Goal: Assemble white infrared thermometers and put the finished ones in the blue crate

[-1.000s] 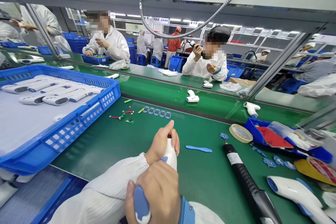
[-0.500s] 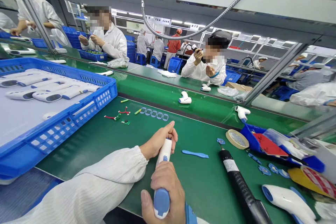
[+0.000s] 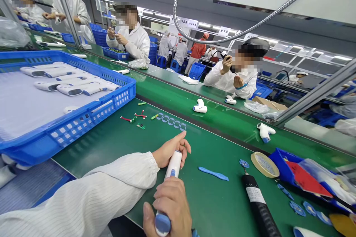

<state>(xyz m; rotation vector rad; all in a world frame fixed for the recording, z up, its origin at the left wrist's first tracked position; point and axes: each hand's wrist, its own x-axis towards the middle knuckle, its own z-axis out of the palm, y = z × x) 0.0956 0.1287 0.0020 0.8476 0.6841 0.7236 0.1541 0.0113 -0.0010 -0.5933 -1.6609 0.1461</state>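
Observation:
My right hand is wrapped around a white-and-blue handheld infrared thermometer, its blue end showing below my thumb and fingers. The far end of the thermometer lies against the palm of my left hand, whose thumb and fingers are stretched out rather than closed round it. Ahead of my left hand, several thin rounded frames lie in a row. Small circuit boards with red wires are to their left. A blue pry tool rests on the green bench right of my hands.
A blue crate with several white housings stands at left. On the right are a black electric screwdriver, a tape roll and a blue parts bin. White devices lie on the green belt. Co-workers sit beyond.
My view has turned right-to-left across the scene, so the bench things appear shifted. The left fingers have spread a little, and the thermometer's blue end has tilted lower in my right hand.

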